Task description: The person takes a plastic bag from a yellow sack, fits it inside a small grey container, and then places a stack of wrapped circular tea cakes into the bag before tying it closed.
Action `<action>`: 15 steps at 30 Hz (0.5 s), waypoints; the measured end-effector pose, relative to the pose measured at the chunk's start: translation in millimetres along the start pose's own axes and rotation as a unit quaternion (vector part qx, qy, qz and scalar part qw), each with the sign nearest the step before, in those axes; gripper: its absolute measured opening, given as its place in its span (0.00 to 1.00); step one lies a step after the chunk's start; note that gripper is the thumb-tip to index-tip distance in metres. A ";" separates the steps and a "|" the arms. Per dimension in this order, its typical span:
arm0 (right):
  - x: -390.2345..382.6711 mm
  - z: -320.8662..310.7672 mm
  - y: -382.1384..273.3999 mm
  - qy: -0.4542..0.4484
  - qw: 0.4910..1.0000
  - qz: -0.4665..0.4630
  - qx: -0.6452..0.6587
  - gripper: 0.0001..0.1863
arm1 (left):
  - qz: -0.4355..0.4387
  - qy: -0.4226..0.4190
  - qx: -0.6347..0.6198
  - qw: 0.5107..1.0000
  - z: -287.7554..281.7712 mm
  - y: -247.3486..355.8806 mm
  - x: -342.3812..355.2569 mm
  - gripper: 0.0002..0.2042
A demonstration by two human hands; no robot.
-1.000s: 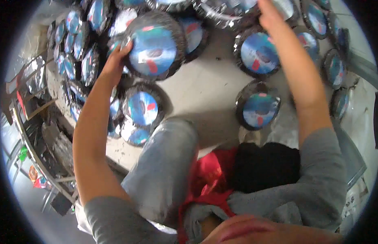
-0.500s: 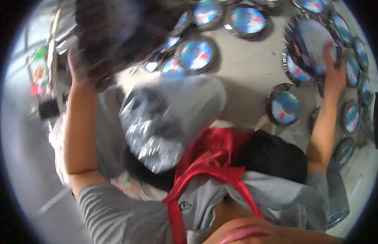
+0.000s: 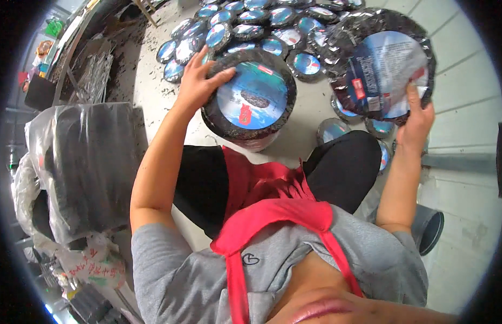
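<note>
Right-hand fingers (image 3: 413, 97) grip one round pack (image 3: 396, 59); left-hand fingers (image 3: 223, 79) spread against a second pack (image 3: 254, 100): seemingly a handling step, next calling for steadiness.

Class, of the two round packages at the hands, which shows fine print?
The round package in the right hand: its label bears fine print beside a dark navy panel. The other package, at the left hand, shows a blue picture.

Red apron (image 3: 283, 216) over grey short-sleeved shirt (image 3: 175, 275) — dark chest emblem (image 3: 250, 260); black trousers (image 3: 348, 167)
</note>
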State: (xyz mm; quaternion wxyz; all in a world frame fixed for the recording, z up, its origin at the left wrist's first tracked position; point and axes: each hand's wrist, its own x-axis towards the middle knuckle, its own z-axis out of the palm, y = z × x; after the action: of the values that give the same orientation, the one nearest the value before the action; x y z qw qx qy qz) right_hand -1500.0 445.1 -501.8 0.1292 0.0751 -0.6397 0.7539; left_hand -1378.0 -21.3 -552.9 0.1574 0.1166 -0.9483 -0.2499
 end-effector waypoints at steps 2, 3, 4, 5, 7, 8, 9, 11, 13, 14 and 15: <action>-7.0 -9.0 -7.1 0.006 1.000 0.007 0.006 0.24 | -0.186 -0.049 -0.441 0.877 -44.2 41.5 -14.7 0.30; -5.2 -23.1 -16.9 0.049 0.997 0.044 0.030 0.25 | -0.112 -0.014 -0.475 0.873 -69.5 56.2 -19.1 0.24; -6.9 -38.0 -21.1 0.094 0.990 0.093 0.047 0.26 | -0.059 0.039 -0.442 0.894 -85.5 68.8 -24.7 0.19; -6.7 -47.2 -48.4 0.146 0.983 0.098 0.049 0.26 | -0.019 0.054 -0.394 0.917 -83.3 54.7 -19.0 0.16; -19.0 -2.3 -97.7 0.035 0.991 0.002 0.128 0.25 | 0.036 0.010 -0.172 0.984 -85.9 60.0 -51.6 0.15; -15.0 18.3 -96.7 -0.081 0.993 -0.035 0.084 0.25 | 0.262 0.038 -0.035 0.964 -50.8 44.8 -56.5 0.18; -9.7 34.0 -90.3 -0.193 0.977 -0.081 0.036 0.25 | 0.345 -0.061 0.056 0.935 -34.9 48.3 -68.3 0.22; -35.7 104.6 -64.9 -0.227 0.973 0.000 0.043 0.27 | 0.336 -0.061 0.038 0.939 -13.2 47.8 -104.8 0.23; -49.5 155.0 14.3 -0.145 0.948 0.276 0.057 0.24 | 0.253 -0.174 -0.084 0.948 -17.2 44.7 -96.9 0.19; -74.2 168.8 32.2 -0.145 0.950 0.275 0.020 0.31 | 0.220 -0.185 -0.052 0.956 -19.4 34.7 -101.0 0.17; -85.7 168.1 38.5 -0.138 0.948 0.270 0.097 0.29 | 0.264 -0.086 -0.090 0.957 -17.4 26.9 -109.5 0.14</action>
State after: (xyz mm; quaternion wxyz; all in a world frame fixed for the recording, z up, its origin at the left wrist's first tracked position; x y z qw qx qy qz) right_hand -1438.0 265.6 -533.4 -0.1767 0.0151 -0.5716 0.8011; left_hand -1274.5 26.7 -551.1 0.1455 -0.1743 -0.9289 -0.2926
